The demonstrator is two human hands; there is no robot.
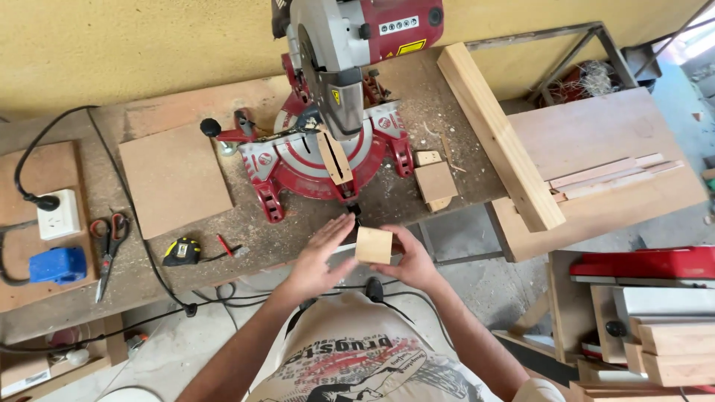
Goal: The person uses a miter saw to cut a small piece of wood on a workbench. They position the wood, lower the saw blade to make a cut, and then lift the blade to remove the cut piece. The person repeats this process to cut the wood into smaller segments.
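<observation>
A small square wooden block (373, 245) is held in front of my chest, below the front of a red and grey mitre saw (333, 112). My right hand (412, 262) grips the block from the right and from beneath. My left hand (319, 257) is flat with fingers extended, its fingertips against the block's left side. A narrow wood strip (334, 157) lies on the saw's round table under the blade guard.
Two small wood offcuts (434, 179) lie right of the saw. A long timber beam (497, 134) crosses the bench edge, thin strips (612, 176) beside it. A square board (174, 177), tape measure (181, 251), red pencil (225, 245), scissors (109, 240) and wall socket (59, 214) sit left.
</observation>
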